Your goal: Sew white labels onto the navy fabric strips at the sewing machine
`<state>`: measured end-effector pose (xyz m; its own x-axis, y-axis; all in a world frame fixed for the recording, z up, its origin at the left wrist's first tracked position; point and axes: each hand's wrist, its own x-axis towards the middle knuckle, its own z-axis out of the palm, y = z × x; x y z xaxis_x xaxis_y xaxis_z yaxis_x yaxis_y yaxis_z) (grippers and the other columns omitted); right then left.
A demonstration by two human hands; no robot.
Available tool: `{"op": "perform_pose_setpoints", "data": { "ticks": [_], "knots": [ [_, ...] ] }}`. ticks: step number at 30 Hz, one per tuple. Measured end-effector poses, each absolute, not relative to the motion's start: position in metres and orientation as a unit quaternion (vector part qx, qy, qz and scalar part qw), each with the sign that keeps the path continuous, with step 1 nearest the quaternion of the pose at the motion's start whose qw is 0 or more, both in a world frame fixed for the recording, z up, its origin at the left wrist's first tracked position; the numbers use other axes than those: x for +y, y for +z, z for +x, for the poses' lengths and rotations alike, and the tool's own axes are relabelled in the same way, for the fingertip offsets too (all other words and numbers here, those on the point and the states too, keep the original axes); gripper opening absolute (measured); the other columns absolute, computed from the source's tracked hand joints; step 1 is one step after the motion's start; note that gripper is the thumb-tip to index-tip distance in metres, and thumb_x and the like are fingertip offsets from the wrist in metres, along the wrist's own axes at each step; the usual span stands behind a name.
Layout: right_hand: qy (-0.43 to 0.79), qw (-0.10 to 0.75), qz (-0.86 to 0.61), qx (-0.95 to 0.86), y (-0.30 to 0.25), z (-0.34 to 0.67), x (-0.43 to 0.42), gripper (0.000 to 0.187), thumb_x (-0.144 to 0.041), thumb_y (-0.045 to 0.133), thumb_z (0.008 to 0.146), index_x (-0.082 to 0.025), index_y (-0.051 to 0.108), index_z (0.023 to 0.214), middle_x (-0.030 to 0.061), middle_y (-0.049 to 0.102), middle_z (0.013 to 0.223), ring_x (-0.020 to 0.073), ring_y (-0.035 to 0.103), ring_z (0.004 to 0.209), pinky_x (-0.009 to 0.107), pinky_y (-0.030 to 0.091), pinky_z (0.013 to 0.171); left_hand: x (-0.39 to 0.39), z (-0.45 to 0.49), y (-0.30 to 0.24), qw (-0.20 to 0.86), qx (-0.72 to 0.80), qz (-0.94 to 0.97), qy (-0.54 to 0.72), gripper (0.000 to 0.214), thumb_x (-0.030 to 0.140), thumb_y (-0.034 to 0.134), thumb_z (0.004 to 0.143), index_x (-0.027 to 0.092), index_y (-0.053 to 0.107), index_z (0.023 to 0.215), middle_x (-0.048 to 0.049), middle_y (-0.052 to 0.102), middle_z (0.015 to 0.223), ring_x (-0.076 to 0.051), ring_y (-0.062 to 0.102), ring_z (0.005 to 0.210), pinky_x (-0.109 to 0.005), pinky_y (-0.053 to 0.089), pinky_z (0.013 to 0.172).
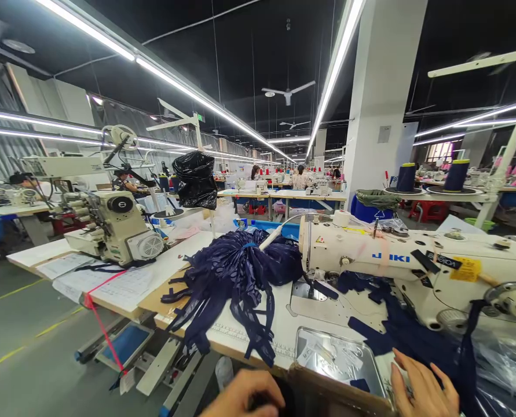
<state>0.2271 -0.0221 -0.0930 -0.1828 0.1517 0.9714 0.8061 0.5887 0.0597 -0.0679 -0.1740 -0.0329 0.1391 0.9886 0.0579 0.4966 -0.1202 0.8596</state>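
Observation:
At the bottom edge, my left hand (245, 396) has curved fingers with a dark gap between finger and thumb, and nothing shows in it. Beside it is the brown edge of a box-like object (327, 394), mostly cut off by the frame. On that object's other side, my right hand (425, 385) has its fingers stretched and apart, close to a metal tray (373, 370) and dark navy fabric (431, 341). The tray holds small clear and white pieces and a navy scrap. A gathered bundle of navy fabric strips (240, 266) lies on the sewing table (227, 341).
A white JUKI sewing machine (370, 249) stands at the right, with navy thread cones (456, 175) behind it. Another machine (123, 226) sits on the left table with papers (119, 284). A pink ribbon (103, 330) hangs off its edge. Several people work farther back.

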Motion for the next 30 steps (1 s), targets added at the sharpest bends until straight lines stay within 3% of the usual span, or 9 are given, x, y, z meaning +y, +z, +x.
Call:
{"op": "perform_pose_setpoints", "data": {
  "ticks": [1, 4, 7, 10, 13, 18, 23, 27, 30],
  "knots": [
    [-0.292, 0.545, -0.337, -0.71, -0.094, 0.227, -0.021, 0.024, -0.031, 0.041, 0.085, -0.015, 0.058, 0.087, 0.0067, 0.066, 0.071, 0.0183, 0.06, 0.06, 0.042, 0.038, 0.082, -0.171, -0.078, -0.013, 0.303, 0.58, 0.679, 0.335, 0.028, 0.044, 0.049, 0.079, 0.021, 0.065, 0.082, -0.0021, 0.063, 0.085, -0.017, 0.056, 0.083, -0.026, 0.04, 0.079],
    [-0.227, 0.562, -0.356, -0.711, -0.099, 0.229, -0.021, 0.029, -0.037, 0.039, 0.086, -0.016, 0.059, 0.086, 0.0068, 0.066, 0.075, 0.0195, 0.06, 0.065, 0.042, 0.04, 0.08, -0.146, -0.104, 0.035, 0.125, 0.626, 0.699, 0.321, 0.024, 0.03, 0.044, 0.083, 0.016, 0.058, 0.07, -0.002, 0.061, 0.077, -0.015, 0.054, 0.074, -0.025, 0.039, 0.071],
    [-0.095, 0.564, -0.452, -0.685, -0.1, 0.233, -0.026, 0.033, -0.044, 0.039, 0.084, -0.019, 0.06, 0.088, 0.0083, 0.065, 0.085, 0.0232, 0.059, 0.078, 0.035, 0.046, 0.061, -0.105, -0.119, 0.056, -0.057, 0.647, 0.73, 0.214, 0.027, 0.024, 0.045, 0.083, 0.014, 0.053, 0.059, -0.0037, 0.059, 0.076, -0.016, 0.053, 0.072, -0.029, 0.038, 0.07],
    [0.021, 0.562, -0.5, -0.659, -0.091, 0.234, -0.033, 0.03, -0.043, 0.044, 0.082, -0.021, 0.062, 0.091, 0.009, 0.063, 0.095, 0.0263, 0.055, 0.092, 0.027, 0.045, 0.046, -0.064, -0.122, 0.053, -0.207, 0.607, 0.763, 0.081, 0.007, 0.014, 0.051, 0.078, 0.013, 0.058, 0.078, -0.0088, 0.059, 0.098, -0.022, 0.052, 0.092, -0.035, 0.038, 0.079],
    [0.079, 0.551, -0.429, -0.711, -0.068, 0.226, -0.039, 0.025, -0.036, 0.046, 0.082, -0.021, 0.061, 0.096, 0.0085, 0.062, 0.092, 0.0228, 0.058, 0.086, 0.028, 0.049, 0.055, -0.034, -0.122, 0.045, -0.296, 0.544, 0.784, -0.026, 0.029, 0.002, 0.051, 0.073, 0.013, 0.056, 0.099, -0.0105, 0.057, 0.104, -0.024, 0.049, 0.101, -0.04, 0.035, 0.087],
    [0.199, 0.482, -0.329, -0.787, -0.019, 0.19, -0.047, 0.024, -0.029, 0.041, 0.085, -0.02, 0.058, 0.099, 0.0063, 0.061, 0.085, 0.0183, 0.059, 0.081, 0.03, 0.048, 0.073, -0.023, -0.135, 0.038, -0.329, 0.496, 0.8, -0.072, 0.015, 0.004, 0.048, 0.077, 0.013, 0.059, 0.072, -0.0077, 0.059, 0.079, -0.022, 0.053, 0.084, -0.039, 0.034, 0.086],
    [0.36, 0.379, -0.316, -0.791, 0.003, 0.13, -0.032, 0.028, -0.029, 0.044, 0.081, -0.018, 0.054, 0.104, 0.0073, 0.06, 0.095, 0.0195, 0.057, 0.088, 0.03, 0.047, 0.069, -0.047, -0.163, 0.025, -0.326, 0.402, 0.853, -0.071, 0.014, 0.002, 0.051, 0.074, 0.015, 0.053, 0.068, -0.0027, 0.056, 0.068, -0.018, 0.051, 0.064, -0.031, 0.036, 0.067],
    [0.445, 0.328, -0.336, -0.762, -0.004, 0.068, -0.008, 0.044, -0.031, 0.047, 0.08, -0.014, 0.043, 0.12, 0.0122, 0.054, 0.111, 0.0201, 0.054, 0.097, 0.034, 0.043, 0.082, -0.075, -0.159, 0.013, -0.319, 0.384, 0.866, 0.029, 0.022, -0.004, 0.041, 0.071, 0.017, 0.044, 0.065, -0.0001, 0.051, 0.06, -0.016, 0.045, 0.053, -0.029, 0.03, 0.056],
    [0.432, 0.302, -0.37, -0.765, -0.008, 0.02, 0.004, 0.053, -0.035, 0.046, 0.082, -0.012, 0.035, 0.127, 0.0166, 0.045, 0.124, 0.0236, 0.046, 0.111, 0.039, 0.035, 0.094, -0.09, -0.135, 0.0, -0.284, 0.354, 0.878, 0.154, 0.025, -0.004, 0.032, 0.075, 0.018, 0.037, 0.064, 0.0011, 0.047, 0.056, -0.014, 0.041, 0.048, -0.028, 0.028, 0.053]
  ]
}}
